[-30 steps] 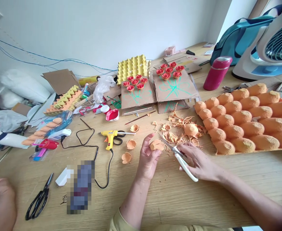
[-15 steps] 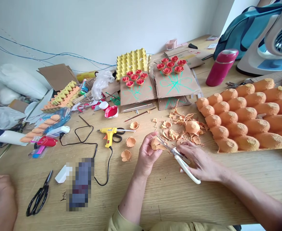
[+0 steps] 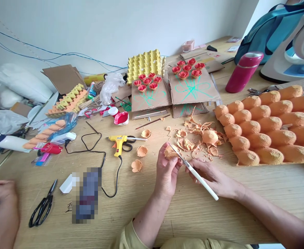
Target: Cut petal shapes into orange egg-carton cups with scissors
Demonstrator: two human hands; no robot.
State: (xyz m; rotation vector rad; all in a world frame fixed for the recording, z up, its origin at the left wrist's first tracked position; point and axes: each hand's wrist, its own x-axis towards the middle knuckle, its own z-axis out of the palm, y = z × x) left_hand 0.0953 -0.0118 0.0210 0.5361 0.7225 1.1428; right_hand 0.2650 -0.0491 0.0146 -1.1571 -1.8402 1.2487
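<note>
My left hand (image 3: 167,173) pinches an orange egg-carton cup (image 3: 170,152) between thumb and fingers. White-handled scissors (image 3: 200,179) are in my right hand (image 3: 209,174), their blades lying against the cup. Beyond the hands is a heap of orange carton scraps (image 3: 190,140) with an uncut cup (image 3: 209,137) among them. Left of my left hand, a few cut petal-shaped cups (image 3: 142,151) stand in a row. A yellow glue gun (image 3: 119,142) lies beside them.
A large orange egg tray (image 3: 268,128) fills the right side. Cardboard panels with red paper flowers (image 3: 183,71) lean at the back, near a pink bottle (image 3: 244,72). Black scissors (image 3: 43,207) lie at left, near another person's hand (image 3: 2,190).
My left hand has shifted slightly right with the cup and turned it. The scissors' handles have drawn together. At the left edge, the other person's hand has moved up a little, showing more carton.
</note>
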